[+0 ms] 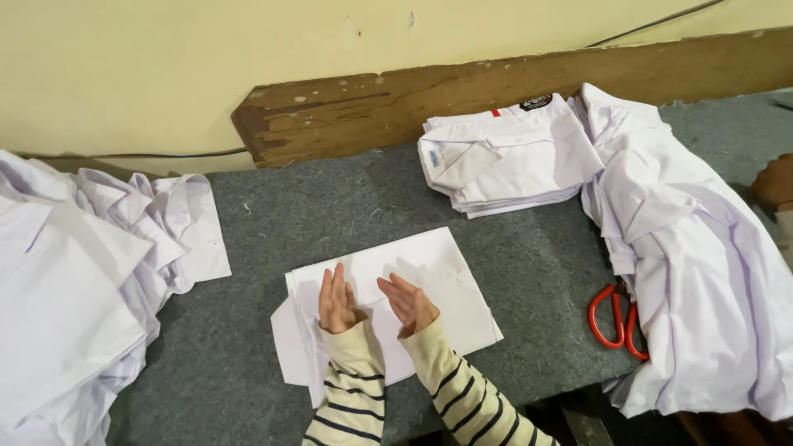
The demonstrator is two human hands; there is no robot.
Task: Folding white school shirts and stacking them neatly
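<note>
Folded white cotton shirt (429,272) lying flat on grey felt table (273,223), long axis near-left to far-right, left hand (336,301) and right hand (407,304) spread above it, palms facing, holding nothing, red-handled scissors (615,318) at right, stack of folded white shirts (504,157) far right.

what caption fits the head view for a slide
Two open hands, left hand and right hand, poised over a folded white shirt on a grey felt table, red scissors nearby.

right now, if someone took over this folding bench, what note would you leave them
Left hand: open, palm turned inward, over the folded white shirt, holding nothing.
Right hand: open, same pose, holding nothing.
The shirt lies flat on the grey felt table, folded into a rectangle.
Done: a stack of folded shirts sits at the back by the wooden board.
Left: a loose heap of white shirts on the right, more white cloth on the left.
Red-handled scissors lie beside the right heap.
</note>
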